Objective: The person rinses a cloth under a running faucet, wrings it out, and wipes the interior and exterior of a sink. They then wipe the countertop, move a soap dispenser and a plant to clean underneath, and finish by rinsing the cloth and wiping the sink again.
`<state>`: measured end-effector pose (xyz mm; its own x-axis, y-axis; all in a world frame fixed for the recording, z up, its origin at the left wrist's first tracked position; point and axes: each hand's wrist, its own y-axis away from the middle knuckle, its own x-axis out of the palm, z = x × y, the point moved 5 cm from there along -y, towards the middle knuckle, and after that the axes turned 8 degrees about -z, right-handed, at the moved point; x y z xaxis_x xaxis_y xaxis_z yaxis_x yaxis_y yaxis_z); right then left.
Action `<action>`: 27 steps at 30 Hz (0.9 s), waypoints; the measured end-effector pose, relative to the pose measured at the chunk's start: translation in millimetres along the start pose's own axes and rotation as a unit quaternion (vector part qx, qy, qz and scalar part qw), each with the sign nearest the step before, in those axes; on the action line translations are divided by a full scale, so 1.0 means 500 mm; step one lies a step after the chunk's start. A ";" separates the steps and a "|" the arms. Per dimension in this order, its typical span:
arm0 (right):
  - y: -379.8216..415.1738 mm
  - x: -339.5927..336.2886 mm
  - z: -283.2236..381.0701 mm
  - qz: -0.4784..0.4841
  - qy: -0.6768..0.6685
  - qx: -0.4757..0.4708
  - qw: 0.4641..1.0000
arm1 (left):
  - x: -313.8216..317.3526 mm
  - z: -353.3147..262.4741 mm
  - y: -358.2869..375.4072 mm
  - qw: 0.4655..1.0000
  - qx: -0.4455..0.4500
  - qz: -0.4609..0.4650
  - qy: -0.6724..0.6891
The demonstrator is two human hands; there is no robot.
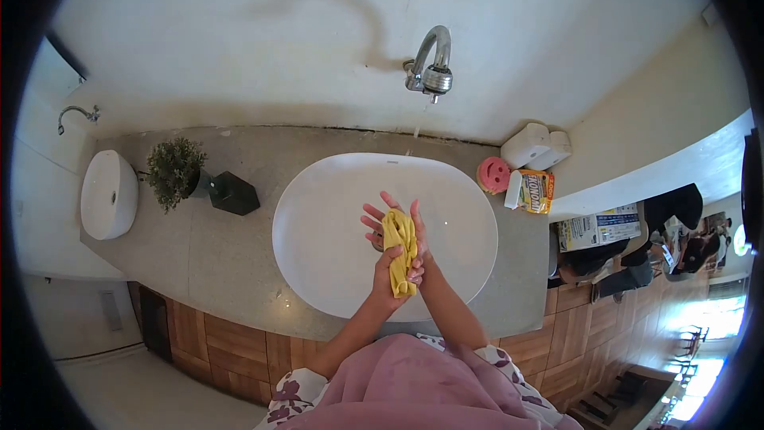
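- Head view, nearest to me: I am looking down past a pink garment (414,386), with both forearms reaching out over the sink (310,215).
- The left hand (384,277) is closing on the yellow cloth (400,245), its thumb lying across the front and its fingers curling round the lower part.
- The right hand (422,240) is opening wide behind the cloth, fingers spreading past its upper end; the cloth is resting against this palm.
- So the cloth is sitting between the hands, above the sink, bunched lengthwise and hanging a little below the left grip.
- For good handling, I am favouring a firm left squeeze with the right palm backing it, since loose folds are likely to slip out.
- I am also wanting the loose lower end gathered in, and the work centred over the sink so that any drips are landing inside.
- Beyond, on the counter (521,259), the pink sponge (493,174) and a yellow packet (535,191) are sitting to the right; a plant (175,171) is standing to the left.
- Farther up, the faucet (437,72) is curving out from the wall, well apart from the fingers.
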<state>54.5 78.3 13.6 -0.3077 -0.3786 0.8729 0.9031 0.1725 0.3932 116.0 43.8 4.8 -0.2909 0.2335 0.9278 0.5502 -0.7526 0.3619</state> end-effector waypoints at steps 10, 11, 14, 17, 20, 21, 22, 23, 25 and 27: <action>-0.086 -0.082 0.033 -0.100 0.336 0.058 0.935 | -0.057 -0.060 0.002 0.946 0.021 -0.238 -0.218; -0.088 -0.082 0.033 -0.101 0.336 0.058 0.935 | -0.061 -0.065 0.000 0.946 0.020 -0.238 -0.218; -0.090 -0.091 0.034 -0.126 0.388 0.035 0.912 | -0.071 -0.076 -0.006 0.908 0.011 -0.260 -0.328; -0.096 -0.109 0.030 -0.133 0.418 0.002 0.899 | -0.090 -0.083 -0.015 0.857 0.030 -0.294 -0.422; -0.104 -0.136 0.024 -0.155 0.460 -0.026 0.874 | -0.111 -0.089 -0.028 0.821 0.075 -0.315 -0.470; -0.111 -0.145 0.024 -0.159 0.483 -0.049 0.860 | -0.116 -0.092 -0.030 0.781 0.085 -0.327 -0.525; -0.116 -0.153 0.023 -0.162 0.506 -0.071 0.844 | -0.120 -0.097 -0.031 0.737 0.094 -0.338 -0.578; -0.121 -0.164 0.020 -0.162 0.506 -0.072 0.844 | -0.125 -0.098 -0.033 0.736 0.095 -0.338 -0.578; -0.123 -0.173 0.023 -0.179 0.561 -0.117 0.799 | -0.129 -0.104 -0.031 0.665 0.111 -0.339 -0.657; -0.132 -0.178 0.019 -0.194 0.611 -0.151 0.753 | -0.120 -0.107 -0.029 0.578 0.145 -0.337 -0.729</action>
<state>19.6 109.2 -87.5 -0.2274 -0.9327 -0.2799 0.8999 -0.3111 0.3056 83.7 7.8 -61.1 0.3374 0.8430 -0.4189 0.8660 -0.1035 0.4893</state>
